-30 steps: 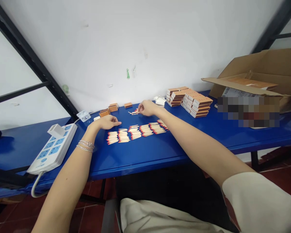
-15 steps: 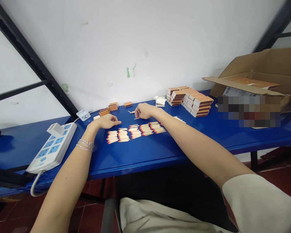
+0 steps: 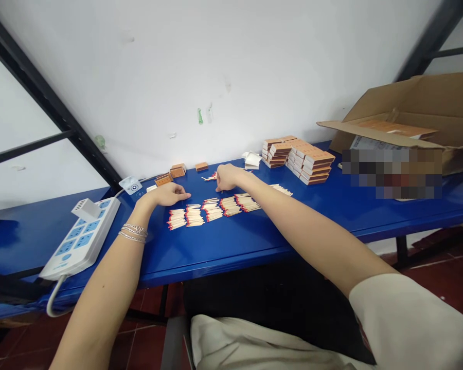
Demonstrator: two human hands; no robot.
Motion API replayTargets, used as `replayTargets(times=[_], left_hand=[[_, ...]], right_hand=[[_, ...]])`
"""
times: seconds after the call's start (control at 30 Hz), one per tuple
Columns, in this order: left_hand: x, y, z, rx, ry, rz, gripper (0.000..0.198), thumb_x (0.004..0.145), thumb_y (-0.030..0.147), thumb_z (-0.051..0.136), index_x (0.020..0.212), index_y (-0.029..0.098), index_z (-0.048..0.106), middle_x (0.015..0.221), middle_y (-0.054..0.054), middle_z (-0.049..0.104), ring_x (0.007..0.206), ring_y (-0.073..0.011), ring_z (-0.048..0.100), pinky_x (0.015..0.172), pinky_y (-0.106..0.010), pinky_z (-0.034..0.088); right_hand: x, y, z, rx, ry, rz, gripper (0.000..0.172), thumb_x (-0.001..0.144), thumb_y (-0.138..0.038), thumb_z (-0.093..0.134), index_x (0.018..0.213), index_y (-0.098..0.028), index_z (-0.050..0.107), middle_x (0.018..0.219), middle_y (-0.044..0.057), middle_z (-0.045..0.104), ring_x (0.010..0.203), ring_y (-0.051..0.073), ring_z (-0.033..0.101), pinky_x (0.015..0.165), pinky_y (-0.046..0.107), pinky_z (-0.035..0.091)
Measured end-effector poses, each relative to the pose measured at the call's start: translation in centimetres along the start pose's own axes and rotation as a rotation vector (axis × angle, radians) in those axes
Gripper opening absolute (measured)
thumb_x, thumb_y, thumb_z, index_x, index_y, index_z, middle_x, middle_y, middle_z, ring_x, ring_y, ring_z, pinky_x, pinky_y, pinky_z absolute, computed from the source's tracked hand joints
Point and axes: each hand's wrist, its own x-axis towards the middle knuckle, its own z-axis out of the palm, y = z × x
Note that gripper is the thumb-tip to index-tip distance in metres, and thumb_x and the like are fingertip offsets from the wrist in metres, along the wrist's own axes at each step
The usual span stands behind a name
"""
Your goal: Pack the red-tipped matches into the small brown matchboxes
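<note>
**Q:** What state are the hands in?

**A:** The left hand [image 3: 167, 194] rests palm down on the table [image 3: 216, 252], fingers relaxed, holding nothing. The right hand [image 3: 228, 178] is bent down over loose matches [image 3: 210, 177] near the table's far edge. Whether its fingers grip a match cannot be determined.

**Q:** Where are the matches, and how many groups are there?

**A:** Five bunches [image 3: 212, 209] lie side by side in a row at the center of the frame, just right of the left hand and below the right hand. A sixth, smaller bunch [image 3: 281, 190] lies to the right, beyond the right forearm. The matches per bunch are too small to count.

**Q:** List the containers and their contents.

**A:** At upper right, an open carton [image 3: 409, 103] holds flat orange packs [image 3: 397, 128]; their number cannot be determined. Left of the carton, matchboxes [image 3: 297, 162] stand in two main stacks on the table, the right one nearer the carton. Three small groups of boxes [image 3: 177, 171] sit along the far edge, above the left hand. Whether any box holds matches is not visible.

**Q:** Anything else within reach?

**A:** One power strip [image 3: 79, 239] lies at left, beside the left forearm.
</note>
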Motion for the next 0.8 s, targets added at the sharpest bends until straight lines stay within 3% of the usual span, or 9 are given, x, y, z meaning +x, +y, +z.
replayTargets(times=[0.1, 0.23, 0.4, 0.7, 0.8], left_hand=[[0.1, -0.1, 0.0, 0.0, 0.001, 0.008, 0.043, 0.075, 0.061, 0.055, 0.068, 0.019, 0.059, 0.068, -0.001, 0.059, 0.064, -0.0161, 0.051, 0.061, -0.028, 0.038], [0.1, -0.2, 0.0, 0.005, -0.006, 0.019, 0.044, 0.075, 0.062, 0.053, 0.068, 0.019, 0.059, 0.067, -0.001, 0.058, 0.065, -0.0163, 0.051, 0.061, -0.028, 0.039], [0.2, -0.2, 0.0, 0.006, -0.006, 0.016, 0.046, 0.073, 0.065, 0.054, 0.067, 0.02, 0.058, 0.066, -0.001, 0.058, 0.065, -0.0167, 0.051, 0.06, -0.028, 0.039], [0.0, -0.1, -0.1, 0.009, -0.007, 0.019, 0.045, 0.074, 0.064, 0.055, 0.068, 0.019, 0.059, 0.067, -0.002, 0.059, 0.064, -0.0164, 0.051, 0.06, -0.028, 0.039], [0.0, -0.1, -0.1, 0.003, -0.009, 0.017, 0.045, 0.073, 0.064, 0.055, 0.068, 0.019, 0.059, 0.067, -0.001, 0.059, 0.064, -0.0164, 0.051, 0.061, -0.028, 0.039]], right_hand=[[-0.5, 0.7, -0.8, -0.032, -0.04, 0.006, 0.024, 0.072, -0.009, 0.074, 0.095, -0.008, 0.076, 0.102, 0.016, 0.075, 0.095, 0.025, 0.07, 0.077, 0.027, 0.054], [-0.9, 1.7, -1.7, -0.125, -0.053, 0.04, 0.04, 0.066, 0.001, 0.071, 0.104, -0.008, 0.075, 0.107, 0.016, 0.074, 0.1, 0.027, 0.07, 0.081, 0.029, 0.053], [-0.8, 2.7, -2.3, -0.183, -0.18, 0.017, 0.035, 0.067, -0.004, 0.072, 0.1, -0.014, 0.078, 0.1, 0.009, 0.077, 0.097, 0.024, 0.07, 0.082, 0.028, 0.053], [0.1, 4.0, -1.9, 0.009, -0.327, -0.058, 0.033, 0.059, -0.015, 0.083, 0.091, -0.018, 0.08, 0.081, 0.003, 0.077, 0.083, 0.019, 0.07, 0.072, 0.026, 0.054], [0.6, 4.6, -1.7, 0.067, -0.275, -0.076, 0.029, 0.066, -0.011, 0.076, 0.093, -0.018, 0.079, 0.08, 0.002, 0.077, 0.082, 0.017, 0.07, 0.072, 0.023, 0.053]])
